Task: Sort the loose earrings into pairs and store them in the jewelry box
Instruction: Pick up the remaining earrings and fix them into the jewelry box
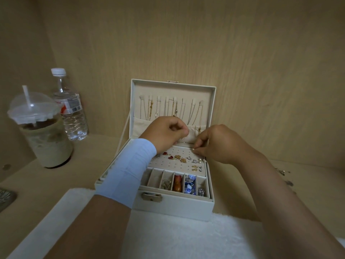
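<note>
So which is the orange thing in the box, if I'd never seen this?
Start at the open white jewelry box in the middle of the shelf. Along its front edge runs a row of narrow compartments. The amber-orange bead piece sits in the fourth slot from the left, next to a blue-and-white patterned piece; nothing else in the row is glossy orange.

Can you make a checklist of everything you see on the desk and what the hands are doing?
Surface: wooden desk, white fluffy mat in front.
Job's things: jewelry box open; earrings on its dotted panel; loose pieces at right.
Clutter: iced drink, water bottle.
Grippers: left hand closed over box; right hand pinching a small earring.
Cables: nothing seen.
Surroundings: wooden back wall.
</note>
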Tool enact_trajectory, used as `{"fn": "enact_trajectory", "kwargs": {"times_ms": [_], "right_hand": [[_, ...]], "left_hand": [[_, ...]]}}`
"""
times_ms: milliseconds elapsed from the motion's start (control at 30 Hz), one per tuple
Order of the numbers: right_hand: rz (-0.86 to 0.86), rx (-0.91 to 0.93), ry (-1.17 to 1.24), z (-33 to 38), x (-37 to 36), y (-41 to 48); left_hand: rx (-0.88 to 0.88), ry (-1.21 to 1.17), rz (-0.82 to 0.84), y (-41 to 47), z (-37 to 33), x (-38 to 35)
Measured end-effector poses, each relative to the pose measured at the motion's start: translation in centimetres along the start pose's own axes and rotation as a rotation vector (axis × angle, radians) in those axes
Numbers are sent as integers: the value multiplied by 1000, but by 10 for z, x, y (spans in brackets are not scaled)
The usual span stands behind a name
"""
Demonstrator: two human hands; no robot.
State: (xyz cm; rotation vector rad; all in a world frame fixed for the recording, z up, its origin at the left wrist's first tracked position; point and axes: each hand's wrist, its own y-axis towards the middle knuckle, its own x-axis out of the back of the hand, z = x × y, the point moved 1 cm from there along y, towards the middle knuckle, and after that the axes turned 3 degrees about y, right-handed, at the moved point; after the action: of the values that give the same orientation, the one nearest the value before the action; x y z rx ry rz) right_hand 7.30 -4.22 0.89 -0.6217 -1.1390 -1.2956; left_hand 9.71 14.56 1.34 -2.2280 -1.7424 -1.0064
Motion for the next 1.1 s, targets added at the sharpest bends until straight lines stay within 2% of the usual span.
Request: {"fn": "enact_trajectory", "kwargs": {"times_ms": [300,400,533,667,833,900,1033,1100], "right_hand": [[51,-65,258,-3,1,0],[-57,-54,375,-1,9,0],[-207,47,562,10,22,-2],[-311,98,535,14,22,-2],[-404,53,553,9,19,-4],[-407,27,564,5,18,-7],[-301,-55,504,-8,14,-21],[-253,-73,420,-12,10,-26]], "left_hand": [[117,-198,-34,-2,-4,-2],[127,-260,-61,-2,-7,-3],[156,-331,-51,-1,-10,-6],[170,-345,-42,-1,-14,-7],[134,-353,-5,0,-18,-10],[77,-258,32,-1,-18,-12],[-37,225,103,-3,-11,-18],[-33,345,141,-3,-9,-19]]}}
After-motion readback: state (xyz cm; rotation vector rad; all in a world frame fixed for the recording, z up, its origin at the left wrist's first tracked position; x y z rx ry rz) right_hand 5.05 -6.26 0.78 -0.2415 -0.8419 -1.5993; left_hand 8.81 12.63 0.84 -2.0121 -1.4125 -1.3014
